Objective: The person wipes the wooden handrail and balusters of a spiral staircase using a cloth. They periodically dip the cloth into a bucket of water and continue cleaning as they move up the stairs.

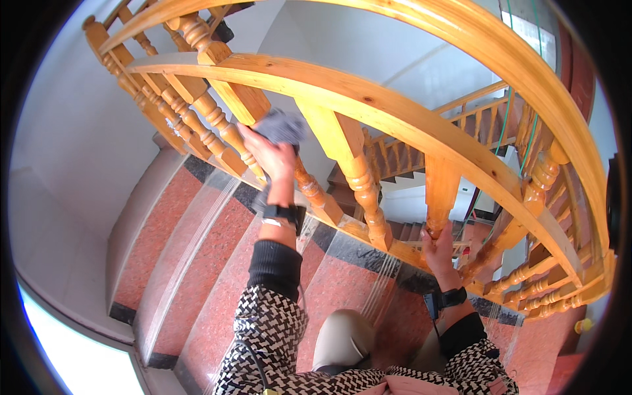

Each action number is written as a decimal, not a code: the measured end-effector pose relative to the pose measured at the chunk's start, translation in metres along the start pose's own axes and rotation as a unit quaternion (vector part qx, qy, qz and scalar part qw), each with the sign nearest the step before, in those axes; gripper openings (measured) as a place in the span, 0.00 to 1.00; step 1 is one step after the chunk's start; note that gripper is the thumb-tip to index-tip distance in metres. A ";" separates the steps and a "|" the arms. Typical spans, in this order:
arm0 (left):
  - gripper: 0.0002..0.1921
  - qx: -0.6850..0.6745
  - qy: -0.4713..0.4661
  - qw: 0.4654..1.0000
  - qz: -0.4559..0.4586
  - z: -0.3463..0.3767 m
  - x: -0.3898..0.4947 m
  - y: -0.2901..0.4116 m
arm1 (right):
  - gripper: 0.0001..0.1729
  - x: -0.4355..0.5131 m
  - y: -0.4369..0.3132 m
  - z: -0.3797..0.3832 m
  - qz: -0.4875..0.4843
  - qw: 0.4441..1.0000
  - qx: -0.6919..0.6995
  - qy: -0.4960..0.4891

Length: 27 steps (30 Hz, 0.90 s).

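My left hand point(271, 153) presses a dark grey cloth point(282, 127), blurred, against a turned wooden baluster of the stair railing. Part of that baluster point(313, 190) shows below the cloth, and its square upper block point(244, 101) rises behind my fingers. Lower right, the fingers of my right hand point(439, 254) wrap around the narrow neck of another baluster point(441, 190), just under its square block. Between my two hands stands one more varnished baluster point(363, 182). A flat wooden rail point(365, 96) joins the tops of these balusters.
A thick curved handrail point(474, 29) arches above the flat rail. Red granite steps point(207, 242) with black edging descend beside the balusters. Beyond the railing, a lower stair flight point(400, 153) shows through an open stairwell. Green cords point(504, 118) hang at right.
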State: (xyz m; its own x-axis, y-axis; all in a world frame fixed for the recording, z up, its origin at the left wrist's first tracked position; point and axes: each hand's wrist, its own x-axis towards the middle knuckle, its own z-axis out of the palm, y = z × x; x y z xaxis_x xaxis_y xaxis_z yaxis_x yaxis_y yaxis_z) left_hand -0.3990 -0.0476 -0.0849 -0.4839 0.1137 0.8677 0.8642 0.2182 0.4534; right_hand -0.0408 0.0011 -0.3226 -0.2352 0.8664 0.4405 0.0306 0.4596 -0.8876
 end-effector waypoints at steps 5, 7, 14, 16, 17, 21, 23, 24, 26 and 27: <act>0.39 -0.064 -0.203 0.960 -0.181 -0.002 -0.085 -0.048 | 0.28 -0.003 0.003 0.001 0.002 0.999 -0.039 0.017; 0.38 -0.080 -0.302 0.931 -0.188 -0.010 -0.086 -0.065 | 0.28 -0.004 0.003 0.001 0.009 1.000 -0.017 0.013; 0.41 -0.513 -0.184 0.766 -0.341 0.005 -0.009 -0.042 | 0.29 -0.003 -0.001 0.004 0.009 1.000 -0.013 0.018; 0.39 -0.006 -0.102 0.971 -0.217 0.019 -0.014 -0.027 | 0.29 -0.002 -0.001 0.005 -0.004 1.000 -0.002 0.024; 0.35 -0.024 -0.075 0.976 -0.204 0.022 -0.017 -0.024 | 0.29 -0.002 -0.001 0.005 -0.010 1.000 0.003 0.026; 0.27 -0.328 -0.142 0.927 -0.114 0.014 -0.015 -0.039 | 0.28 -0.002 0.000 0.003 -0.011 1.000 0.004 0.017; 0.26 -0.369 -0.293 0.864 -0.180 -0.001 0.000 -0.057 | 0.28 -0.001 -0.001 0.000 -0.048 0.999 -0.002 0.016; 0.24 -0.352 -0.348 0.844 -0.207 -0.005 0.008 -0.065 | 0.28 -0.001 -0.001 0.000 -0.030 0.999 -0.005 0.011; 0.25 -0.522 -0.465 0.688 -0.195 -0.008 0.020 -0.077 | 0.27 -0.001 -0.001 0.000 -0.001 1.000 -0.004 -0.005; 0.25 -0.553 -0.504 0.640 -0.177 -0.007 0.023 -0.080 | 0.27 -0.001 -0.001 0.002 -0.005 1.000 0.007 0.004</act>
State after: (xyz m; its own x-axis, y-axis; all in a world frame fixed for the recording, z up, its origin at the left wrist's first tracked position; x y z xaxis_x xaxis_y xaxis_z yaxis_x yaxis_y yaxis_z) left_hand -0.4786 -0.0695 -0.0996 -0.0381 0.9354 0.3516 -0.0235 -0.3526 0.9355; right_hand -0.0424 -0.0005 -0.3220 -0.2285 0.8630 0.4505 0.0140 0.4656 -0.8849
